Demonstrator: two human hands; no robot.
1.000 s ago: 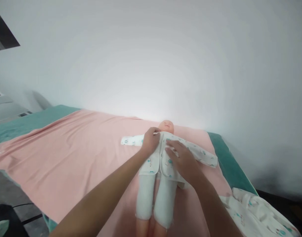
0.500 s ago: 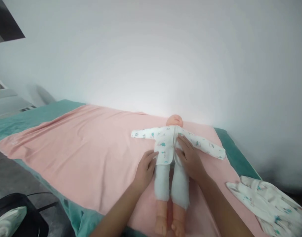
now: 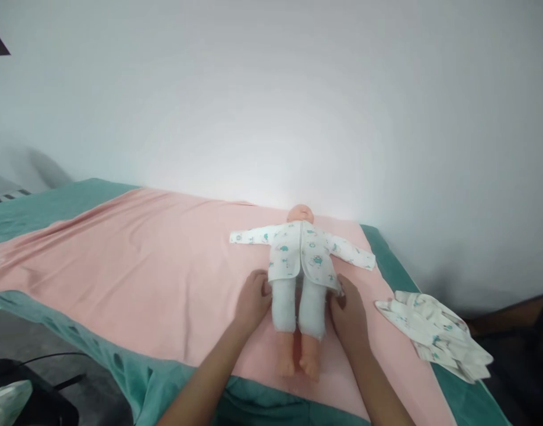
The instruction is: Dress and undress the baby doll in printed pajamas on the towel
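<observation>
A baby doll (image 3: 285, 353) lies on its back, its feet toward me and its head by the wall. It wears a white baby jacket (image 3: 283, 254) with small green prints, the sleeves spread out to both sides. White fabric covers its thighs, while the lower legs are bare. My left hand (image 3: 252, 300) has its fingers curled at the jacket's lower left edge. On the opposite side, my right hand (image 3: 350, 312) pinches the lower right corner of the jacket between thumb and fingers. The jacket's two front panels meet at the chest and part toward the hem.
Under the doll a pink blanket (image 3: 164, 266) lies over a green cover (image 3: 76, 198). Folded printed baby clothes (image 3: 440, 334) rest at the right edge. A white wall (image 3: 271, 106) rises behind. A black chair-like object (image 3: 44, 396) with pale cloth stands at lower left.
My right hand has moved from the jacket's chest down to its lower right corner. My left hand stays at the left edge, a little lower. The jacket's right panel now lies flatter. The view has shifted.
</observation>
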